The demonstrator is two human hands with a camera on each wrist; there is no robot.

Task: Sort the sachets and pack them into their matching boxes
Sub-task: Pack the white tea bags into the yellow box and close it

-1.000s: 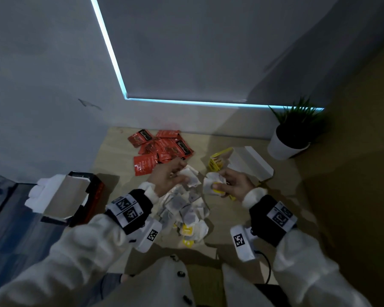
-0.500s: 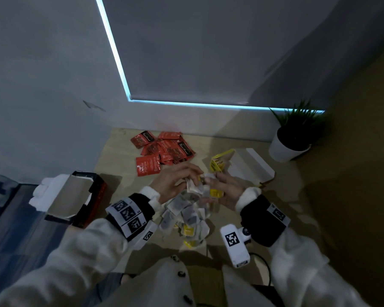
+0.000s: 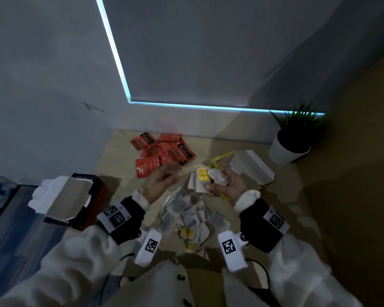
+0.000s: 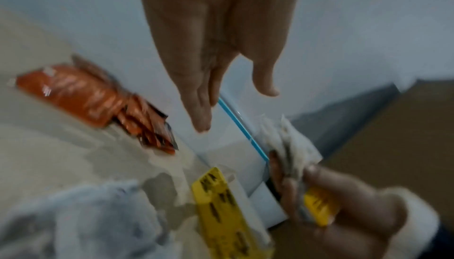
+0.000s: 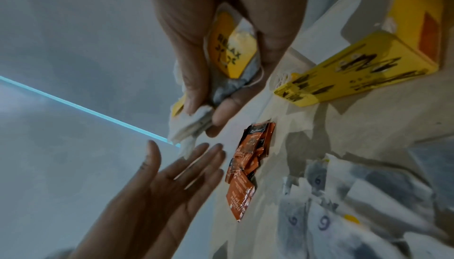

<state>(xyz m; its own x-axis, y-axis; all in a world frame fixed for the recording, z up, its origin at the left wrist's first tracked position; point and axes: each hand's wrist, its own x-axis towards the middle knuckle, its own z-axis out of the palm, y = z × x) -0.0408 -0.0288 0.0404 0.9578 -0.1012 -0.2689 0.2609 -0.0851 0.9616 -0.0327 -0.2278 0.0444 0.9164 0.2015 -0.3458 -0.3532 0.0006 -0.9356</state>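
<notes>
Pinching a tea-bag bundle (image 3: 205, 178), right grip (image 3: 227, 187) sits beside the spread, empty left grip (image 3: 162, 181).

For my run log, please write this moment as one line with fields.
right hand: holds stack of white tea bags | left hand: open, holds nothing | yellow box: open | red sachets: piled on table

The person wears fluffy white knitted sleeves (image 3: 302, 271) with ribbed cuffs, a broad black wristband (image 3: 126, 220) on each wrist carrying white square-coded marker tags, a white camera block (image 3: 232, 249) with a black cable under each wrist, and a dark-buttoned white front.
</notes>
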